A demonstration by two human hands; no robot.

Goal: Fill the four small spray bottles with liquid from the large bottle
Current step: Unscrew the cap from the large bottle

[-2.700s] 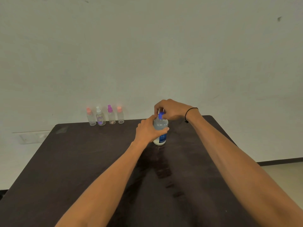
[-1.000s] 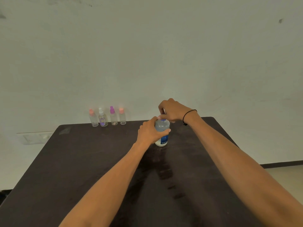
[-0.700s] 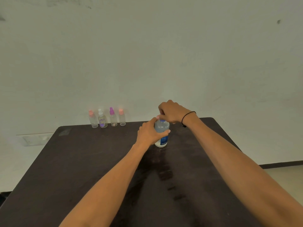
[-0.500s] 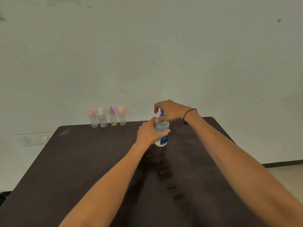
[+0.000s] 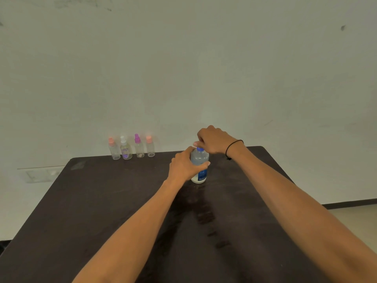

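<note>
a pale wall [image 5: 183,68] is seen filling the upper half of the view, and a dark table [image 5: 102,221] is spread across the lower half, reaching from 6 o'clock up to the middle. a strip of floor [image 5: 355,217] and a dark skirting are glimpsed at 4 o'clock.

two bare forearms are stretched in from 5 and 7 o'clock toward the middle of the table. the large bottle [image 5: 201,160] is stood upright there, a little to the 3 o'clock side of centre; it is clear, with a blue label low on its side. its body is gripped by the left hand [image 5: 183,166], the fingers curled round it and the thumb laid across the near side. the blue cap [image 5: 200,149] at its top is pinched by the curled fingers of the right hand [image 5: 214,140], which is held directly over the bottle. a black band [image 5: 232,147] is worn on the right wrist.

four small spray bottles [image 5: 131,148] are lined up in a row at the far edge of the table, toward 10 o'clock of the large bottle and well apart from it. their caps are seen as pink, white, magenta and pink.
</note>
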